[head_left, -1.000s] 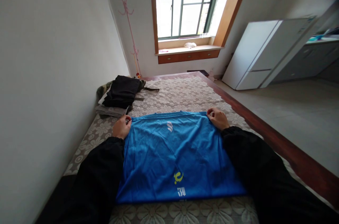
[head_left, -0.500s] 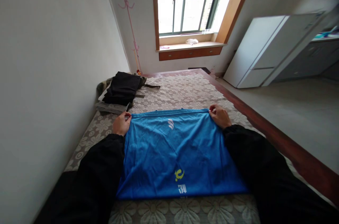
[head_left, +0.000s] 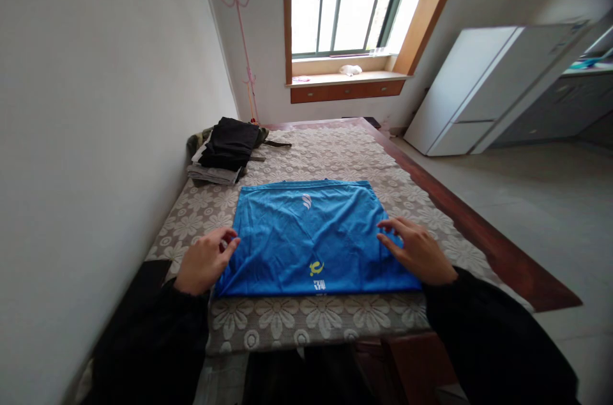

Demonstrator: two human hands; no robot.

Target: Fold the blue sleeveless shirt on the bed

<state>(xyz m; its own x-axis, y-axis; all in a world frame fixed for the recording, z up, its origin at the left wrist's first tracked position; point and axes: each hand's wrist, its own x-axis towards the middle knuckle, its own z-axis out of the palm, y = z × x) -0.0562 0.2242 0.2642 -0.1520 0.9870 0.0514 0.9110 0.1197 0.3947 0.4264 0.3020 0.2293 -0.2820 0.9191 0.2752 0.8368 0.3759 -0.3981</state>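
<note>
A blue shirt lies flat on the bed, folded into a rectangle, with a white logo near its far edge and yellow and white print near its near edge. My left hand rests at the shirt's left edge, fingers loosely curled against the cloth. My right hand lies on the shirt's right side near the near corner, fingers spread flat. Neither hand grips the cloth. Both arms are in black sleeves.
The bed has a beige floral lace cover and a dark wooden frame. A pile of folded dark and grey clothes sits by the left wall. A pink coat stand, a window and a white fridge stand beyond.
Both hands let go of the shirt's far corners and moved back to its near sides. The camera pulled back, so the bed's near edge shows.
</note>
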